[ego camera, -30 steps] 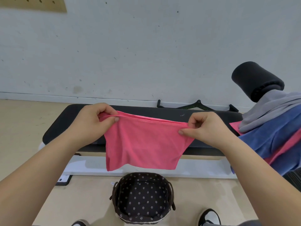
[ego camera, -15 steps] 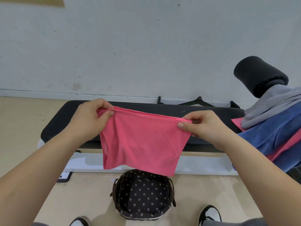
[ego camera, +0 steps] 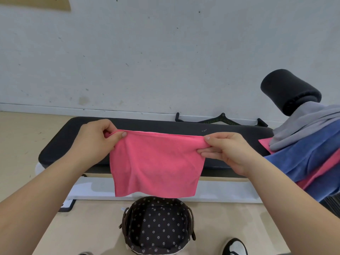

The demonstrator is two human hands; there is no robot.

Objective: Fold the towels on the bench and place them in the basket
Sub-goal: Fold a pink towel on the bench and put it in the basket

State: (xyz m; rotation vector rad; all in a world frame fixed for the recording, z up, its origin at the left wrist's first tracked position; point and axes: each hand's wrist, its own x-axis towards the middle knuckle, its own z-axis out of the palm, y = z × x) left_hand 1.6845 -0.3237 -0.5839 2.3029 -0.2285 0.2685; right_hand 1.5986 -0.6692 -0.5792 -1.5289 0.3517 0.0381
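pink towel: hangs folded between both hands, above the basket
left hand: pinches the towel's top left corner
right hand: pinches its top right corner
basket: below the hands, on the floor
bench: behind the hands
towel pile: beside the right hand

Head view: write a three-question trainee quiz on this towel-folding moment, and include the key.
1. True or false: the pink towel lies inside the basket.
2. Which colour tops the towel pile at the right? A) grey B) blue C) pink
3. Which hands pinch the pink towel's top edge?

Key:
1. False. It hangs in the air above the basket.
2. A
3. Both. The left hand and the right hand each hold a top corner.
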